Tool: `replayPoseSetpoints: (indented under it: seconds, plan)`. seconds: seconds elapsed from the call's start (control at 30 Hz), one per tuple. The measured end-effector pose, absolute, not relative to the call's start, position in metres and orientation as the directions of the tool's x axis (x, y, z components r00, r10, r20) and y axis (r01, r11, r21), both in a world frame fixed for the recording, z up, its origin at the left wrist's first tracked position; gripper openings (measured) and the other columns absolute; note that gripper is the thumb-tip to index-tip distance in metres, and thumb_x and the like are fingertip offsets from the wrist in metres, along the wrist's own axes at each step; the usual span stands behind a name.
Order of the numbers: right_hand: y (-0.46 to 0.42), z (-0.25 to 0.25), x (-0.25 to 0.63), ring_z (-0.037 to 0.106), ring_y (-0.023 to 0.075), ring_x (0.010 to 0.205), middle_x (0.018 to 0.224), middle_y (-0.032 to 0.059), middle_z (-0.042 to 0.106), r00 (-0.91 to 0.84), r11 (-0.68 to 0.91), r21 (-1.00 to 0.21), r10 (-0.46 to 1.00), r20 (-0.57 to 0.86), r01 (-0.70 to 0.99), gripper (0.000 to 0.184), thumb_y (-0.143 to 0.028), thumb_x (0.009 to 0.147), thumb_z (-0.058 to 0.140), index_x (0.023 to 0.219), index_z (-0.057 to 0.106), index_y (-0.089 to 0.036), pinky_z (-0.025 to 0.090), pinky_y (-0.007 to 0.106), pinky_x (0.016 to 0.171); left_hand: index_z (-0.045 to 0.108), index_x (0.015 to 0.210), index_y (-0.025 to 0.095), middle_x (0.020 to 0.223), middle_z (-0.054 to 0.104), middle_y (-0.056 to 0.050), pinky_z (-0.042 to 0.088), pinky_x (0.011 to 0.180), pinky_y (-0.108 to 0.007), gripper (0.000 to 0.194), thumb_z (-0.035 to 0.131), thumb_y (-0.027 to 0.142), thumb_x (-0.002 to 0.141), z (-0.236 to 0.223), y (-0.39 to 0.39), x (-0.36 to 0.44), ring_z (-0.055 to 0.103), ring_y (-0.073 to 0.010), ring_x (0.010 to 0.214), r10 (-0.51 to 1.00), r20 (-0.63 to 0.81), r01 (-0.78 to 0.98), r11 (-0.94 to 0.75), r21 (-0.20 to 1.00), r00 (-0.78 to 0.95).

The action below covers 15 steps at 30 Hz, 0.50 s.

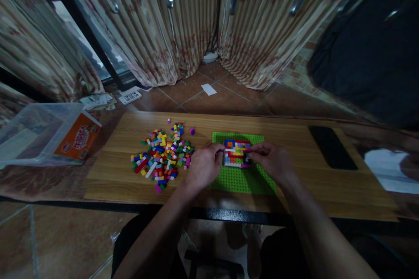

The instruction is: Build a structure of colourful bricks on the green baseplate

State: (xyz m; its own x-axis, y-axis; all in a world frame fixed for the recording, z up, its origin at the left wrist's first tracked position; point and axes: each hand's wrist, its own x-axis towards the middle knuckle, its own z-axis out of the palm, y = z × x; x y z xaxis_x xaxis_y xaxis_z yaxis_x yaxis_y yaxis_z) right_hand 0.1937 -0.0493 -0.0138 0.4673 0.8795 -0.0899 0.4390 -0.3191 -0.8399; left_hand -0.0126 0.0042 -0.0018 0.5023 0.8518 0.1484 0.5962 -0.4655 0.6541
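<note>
A rectangular block built of multicoloured toy bricks sits on a green studded baseplate on the table. At the block's left edge is my left hand, its thumb and fingers drawn together in a pinch. From the right side my right hand reaches in, fingertips closed together at the block's right edge. Whatever is between the fingertips of either hand is too small or hidden to tell. Left of my left hand lies a loose heap of small coloured bricks on the wooden tabletop.
A clear plastic bin with an orange label stands left of the wooden table. A black phone-like slab lies at the right, near white paper. Curtains hang behind, and a white card lies on the tiled floor.
</note>
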Motion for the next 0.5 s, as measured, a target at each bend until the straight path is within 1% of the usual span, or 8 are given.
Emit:
replayPoseSetpoints:
  seconds: [0.13,0.2,0.27,0.37,0.43,0.5]
  plan:
    - [-0.0474,-0.0122,0.1915,0.06,0.0157,0.053,0.061,0.0006,0.068,0.492,-0.344,-0.884,0.856,-0.157,0.316,0.019,-0.027,0.057,0.071,0.074,0.066,-0.019,0.044,0.028,0.054,0.07,0.096,0.021,0.092,0.073,-0.003,0.051,0.074,-0.028,0.023,0.048,0.018,0.09,-0.0021,0.0035,-0.0114,0.067,-0.0174,0.079,0.847,0.142,0.605,-0.473,0.64,0.512]
    - [-0.0471,-0.0109,0.189,0.059,0.0148,0.05,0.058,-0.0005,0.066,0.504,-0.341,-0.892,0.849,-0.158,0.295,0.02,-0.027,0.057,0.071,0.073,0.065,-0.018,0.042,0.027,0.051,0.069,0.096,0.021,0.09,0.073,-0.003,0.051,0.074,-0.028,0.022,0.048,0.019,0.09,-0.0021,0.0031,-0.0108,0.067,-0.0172,0.077,0.846,0.128,0.611,-0.47,0.637,0.517]
    - [-0.0469,-0.0105,0.1871,0.058,0.0142,0.048,0.055,-0.0012,0.064,0.507,-0.335,-0.894,0.849,-0.149,0.299,0.019,-0.028,0.057,0.071,0.072,0.063,-0.019,0.041,0.026,0.049,0.069,0.096,0.021,0.091,0.073,-0.003,0.052,0.075,-0.027,0.022,0.047,0.019,0.091,-0.0023,0.0029,-0.0103,0.067,-0.0168,0.077,0.844,0.113,0.61,-0.465,0.641,0.525]
    - [-0.0468,-0.0123,0.1882,0.058,0.0146,0.047,0.054,-0.0014,0.064,0.501,-0.314,-0.893,0.857,-0.119,0.324,0.02,-0.029,0.058,0.07,0.073,0.063,-0.018,0.041,0.026,0.049,0.067,0.102,0.021,0.1,0.073,-0.004,0.053,0.079,-0.028,0.022,0.049,0.017,0.09,-0.0037,0.0025,-0.0097,0.068,-0.017,0.083,0.846,0.115,0.597,-0.458,0.659,0.521]
    - [-0.0473,-0.0135,0.1916,0.059,0.0152,0.049,0.055,-0.0009,0.065,0.494,-0.312,-0.872,0.864,-0.096,0.377,0.021,-0.03,0.058,0.071,0.074,0.064,-0.018,0.041,0.027,0.05,0.064,0.108,0.02,0.104,0.072,-0.005,0.054,0.082,-0.029,0.024,0.05,0.016,0.089,-0.0054,0.0023,-0.0094,0.069,-0.018,0.087,0.854,0.124,0.582,-0.444,0.681,0.506]
    - [-0.0483,-0.0134,0.1951,0.059,0.0157,0.049,0.056,-0.0005,0.065,0.499,-0.327,-0.833,0.864,-0.072,0.446,0.02,-0.032,0.06,0.073,0.073,0.065,-0.019,0.041,0.028,0.051,0.062,0.11,0.02,0.102,0.072,-0.005,0.054,0.082,-0.03,0.025,0.051,0.015,0.088,-0.0071,0.0023,-0.0091,0.069,-0.0185,0.089,0.865,0.13,0.561,-0.421,0.712,0.484]
